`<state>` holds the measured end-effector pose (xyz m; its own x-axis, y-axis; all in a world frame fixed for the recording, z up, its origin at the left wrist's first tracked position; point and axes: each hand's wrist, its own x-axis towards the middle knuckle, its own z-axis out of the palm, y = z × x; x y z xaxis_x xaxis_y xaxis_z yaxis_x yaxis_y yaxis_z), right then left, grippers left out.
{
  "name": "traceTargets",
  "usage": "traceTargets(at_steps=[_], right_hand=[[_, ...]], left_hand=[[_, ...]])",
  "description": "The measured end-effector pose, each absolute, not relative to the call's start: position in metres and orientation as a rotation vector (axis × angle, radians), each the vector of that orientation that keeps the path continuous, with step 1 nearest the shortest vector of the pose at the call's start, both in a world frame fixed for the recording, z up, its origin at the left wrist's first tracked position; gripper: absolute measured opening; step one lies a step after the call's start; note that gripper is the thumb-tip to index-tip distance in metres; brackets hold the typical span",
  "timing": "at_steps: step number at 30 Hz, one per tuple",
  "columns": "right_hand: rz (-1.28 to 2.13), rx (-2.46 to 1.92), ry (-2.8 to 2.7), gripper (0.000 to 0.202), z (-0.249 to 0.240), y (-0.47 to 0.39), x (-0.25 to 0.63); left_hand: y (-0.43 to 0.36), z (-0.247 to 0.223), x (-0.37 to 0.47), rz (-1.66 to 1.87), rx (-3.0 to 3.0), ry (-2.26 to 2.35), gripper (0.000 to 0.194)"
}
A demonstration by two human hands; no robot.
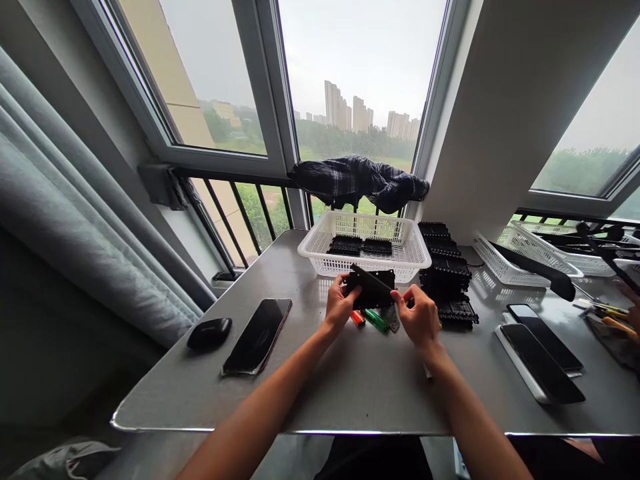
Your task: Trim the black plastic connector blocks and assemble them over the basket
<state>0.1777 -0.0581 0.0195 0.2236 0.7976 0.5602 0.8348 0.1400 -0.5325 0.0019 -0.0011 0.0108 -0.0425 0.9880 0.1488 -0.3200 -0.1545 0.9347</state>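
Observation:
My left hand (341,303) grips the left side of a flat black plastic panel (377,297), with its thumb on the front face. Across the panel runs a dark narrow strip (370,277), slanting down toward the right. My right hand (418,316) is closed, its fingertips pinched at the strip's lower right end. Just below the panel, a red-orange lighter-like piece (358,319) and a green one (376,321) lie on the table. Beyond the hands, a white plastic basket (364,267) contains several black ribbed plastic pieces (361,246).
Black ribbed parts (445,273) are stacked right of the basket. A phone (257,337) and a black case (209,333) lie left on the metal table (320,400). Two phones (543,363) rest at right, near tools (613,315), more white baskets (520,267) and another person's hand (631,300).

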Motion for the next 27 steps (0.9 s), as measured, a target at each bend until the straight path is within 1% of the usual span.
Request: traceTargets(at_steps=[4, 10, 16, 22, 27], right_hand=[[0.019, -1.618, -1.604, 0.048, 0.017, -0.057, 0.176], [0.005, -1.636, -1.409, 0.047, 0.020, -0.056, 0.189], [0.042, -1.572, -1.565, 0.047, 0.017, -0.058, 0.177], [-0.059, -1.678, -1.375, 0.046, 0.021, -0.056, 0.192], [0.009, -1.569, -1.513, 0.046, 0.019, -0.058, 0.181]], left_hand=[[-0.003, 0.013, 0.002, 1.453, 1.069, 0.862, 0.039], [0.000, 0.014, -0.002, 1.490, 1.074, 0.892, 0.035], [-0.002, 0.012, 0.001, 1.434, 1.113, 0.892, 0.037], [-0.004, 0.015, 0.000, 1.479, 1.113, 0.935, 0.034], [-0.005, 0.014, 0.001, 1.448, 1.165, 0.936, 0.035]])
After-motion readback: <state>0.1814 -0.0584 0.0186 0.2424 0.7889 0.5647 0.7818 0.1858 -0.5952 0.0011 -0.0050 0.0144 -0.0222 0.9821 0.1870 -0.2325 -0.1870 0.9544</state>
